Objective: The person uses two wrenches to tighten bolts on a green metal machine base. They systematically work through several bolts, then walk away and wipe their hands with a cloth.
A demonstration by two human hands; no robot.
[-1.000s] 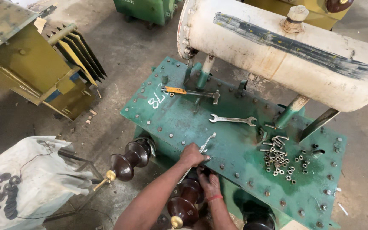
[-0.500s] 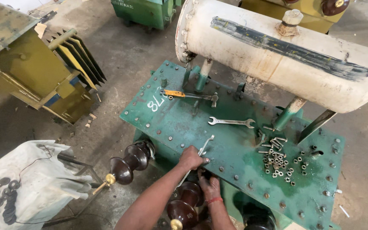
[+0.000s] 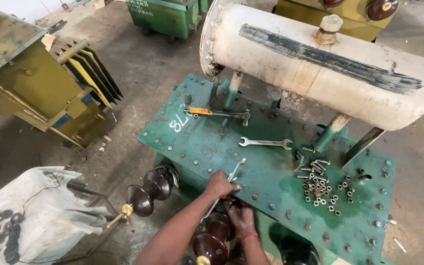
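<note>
My left hand (image 3: 219,185) grips a silver spanner (image 3: 235,170) at the near edge of the green transformer lid (image 3: 212,142); the tool's upper end rests on the lid. Just below the lid's edge, my right hand (image 3: 240,214) is curled under the rim, above a dark brown porcelain insulator (image 3: 211,243). What its fingers hold is hidden. A second brown insulator (image 3: 148,191) with a brass tip sticks out to the left.
A loose open-ended spanner (image 3: 265,143), an orange-handled hammer (image 3: 217,113) and a heap of nuts and bolts (image 3: 320,184) lie on the lid. A white cylindrical tank (image 3: 320,64) stands above it. A yellow finned transformer (image 3: 40,93) and a white cloth (image 3: 30,216) are at left.
The view has shifted slightly. Both hands stay at the lid's near edge with the spanner; no clear movement of tools.
</note>
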